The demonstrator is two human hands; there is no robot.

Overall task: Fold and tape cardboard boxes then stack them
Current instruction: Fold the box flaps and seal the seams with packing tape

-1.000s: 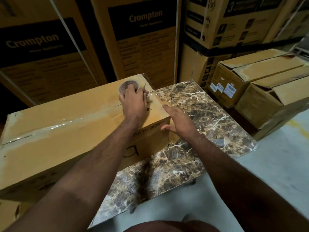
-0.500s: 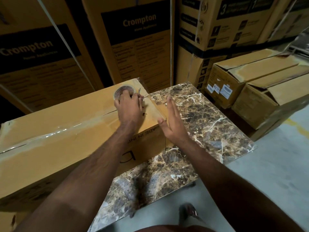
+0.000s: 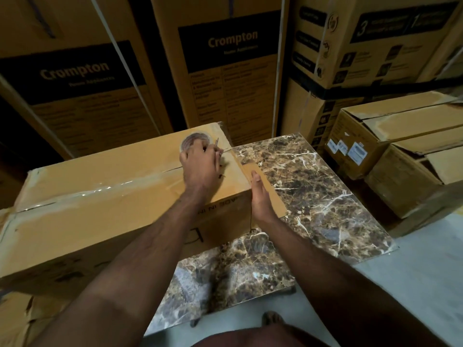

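Box: the long brown cardboard box (image 3: 105, 196) lies on its side, one end on the marble table (image 3: 313, 196) and the rest sticking out past the table's left edge. It is a smooth, long block shape.
Tape strip: a shiny clear strip (image 3: 100, 194) runs along the seam on top of the box.
Tape roll: a round roll of clear tape (image 3: 191, 142) sits on the far right part of the box top.
Left hand: the left hand (image 3: 200, 164) lies on the box top with its fingers curled round the tape roll. Something thin and pointed sticks out beside the fingers; what it is cannot be told.
Right hand: the right hand (image 3: 259, 196) is flat with straight fingers pressing on the right end of the box. It holds nothing.
Table: the table top is hard and shiny, dark brown with white veins.
Small boxes: two brown cardboard boxes (image 3: 400, 151) with folded flaps sit on the right, the far one with white labels on its side.
Big boxes: tall printed boxes (image 3: 225, 71) stand behind, with the word Crompton on them.
Floor: the floor (image 3: 413, 284) is pale and smooth.
What changed: half a second ago the right hand was tilted at the box's corner; now it lies flat against the end. The left hand has stayed on the roll.
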